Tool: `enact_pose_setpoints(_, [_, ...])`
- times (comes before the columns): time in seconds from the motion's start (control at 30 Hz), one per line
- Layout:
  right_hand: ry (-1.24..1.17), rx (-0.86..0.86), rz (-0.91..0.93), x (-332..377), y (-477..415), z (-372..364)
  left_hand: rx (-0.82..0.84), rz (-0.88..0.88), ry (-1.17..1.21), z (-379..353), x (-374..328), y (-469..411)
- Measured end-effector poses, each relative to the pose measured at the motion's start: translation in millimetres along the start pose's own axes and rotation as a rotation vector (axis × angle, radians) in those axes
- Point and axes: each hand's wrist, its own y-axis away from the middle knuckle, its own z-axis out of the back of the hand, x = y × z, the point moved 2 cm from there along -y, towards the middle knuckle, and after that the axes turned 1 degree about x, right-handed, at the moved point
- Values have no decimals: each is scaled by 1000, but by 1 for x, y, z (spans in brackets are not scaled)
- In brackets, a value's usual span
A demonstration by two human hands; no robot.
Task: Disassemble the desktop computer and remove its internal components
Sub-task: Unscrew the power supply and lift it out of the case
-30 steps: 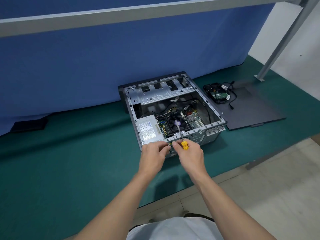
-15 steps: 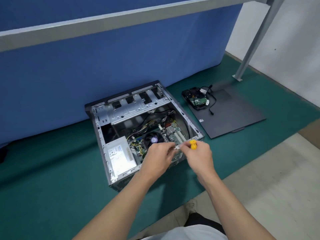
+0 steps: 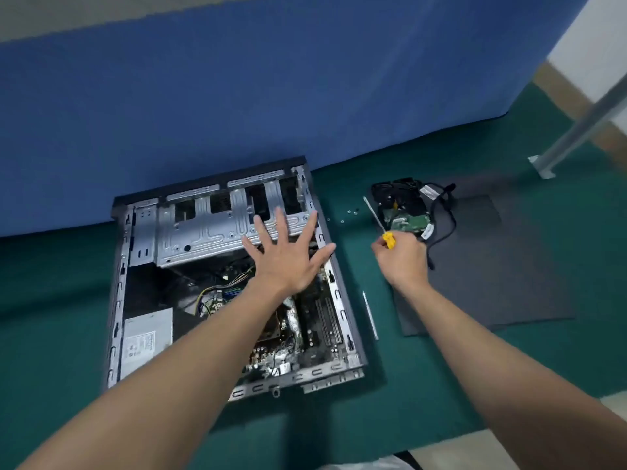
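Green matting [image 3: 68, 300] carries the open grey metal desktop computer case [image 3: 217, 228]. Left hand [image 3: 285, 256] hovers spread above its drive cage, likely reaching in; right hand [image 3: 402, 256] grips the yellow-handled screwdriver [image 3: 388, 239] beside the removed hard drive [image 3: 405, 212].

The opened computer case [image 3: 203, 232] lies on its side (motherboard [image 3: 322, 320] exposed) on the green mat [image 3: 68, 283].

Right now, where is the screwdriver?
In the head view, the screwdriver is gripped in the right hand, right of the open computer case, its shaft pointing away between the loose screws and the hard drive.
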Motion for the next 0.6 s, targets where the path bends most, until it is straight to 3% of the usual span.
enact_pose_setpoints(0.23, [233, 43, 133, 28, -84, -52, 110, 21, -5, 10, 6, -18])
enact_pose_setpoints(0.6, [416, 175, 62, 21, -124, -90, 110, 11, 48, 7, 4, -17])
